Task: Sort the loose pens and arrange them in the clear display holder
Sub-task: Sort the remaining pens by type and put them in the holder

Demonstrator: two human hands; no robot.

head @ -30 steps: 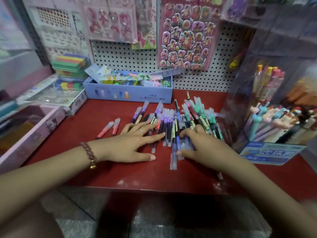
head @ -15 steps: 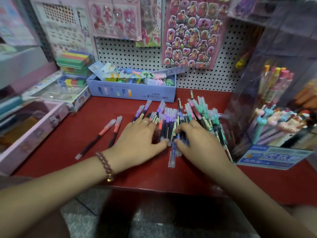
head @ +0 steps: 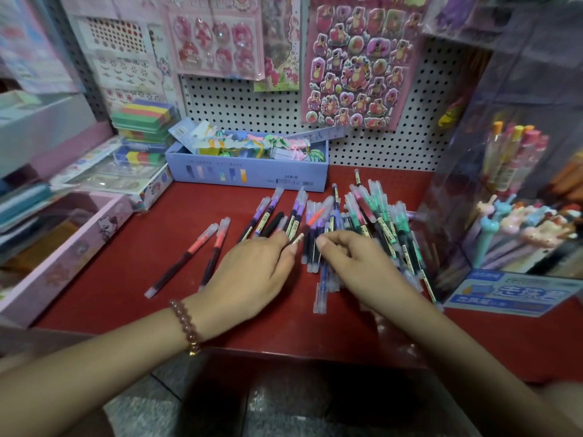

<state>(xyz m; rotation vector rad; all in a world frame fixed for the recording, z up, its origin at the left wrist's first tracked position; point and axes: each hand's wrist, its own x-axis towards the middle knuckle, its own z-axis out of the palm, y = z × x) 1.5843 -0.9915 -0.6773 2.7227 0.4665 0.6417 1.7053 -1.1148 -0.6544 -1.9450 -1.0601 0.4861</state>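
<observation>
Sorting had barely begun: two pink pens (head: pixel 216 247) lay apart, the pile (head: pixel 378 216) lay unsorted beside the clear holder (head: pixel 448 216), left hand (head: pixel 249 279) flat on it, right hand (head: pixel 359 266) curled over it, grip indeterminate.

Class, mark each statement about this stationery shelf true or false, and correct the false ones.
1. Two red-capped pens lie left of the pen pile, apart from it. True.
2. The shelf under the pens is green. False: it is red.
3. The person wears a bead bracelet. True.
4. The blue box at the back is empty. False: it holds colourful items.
</observation>
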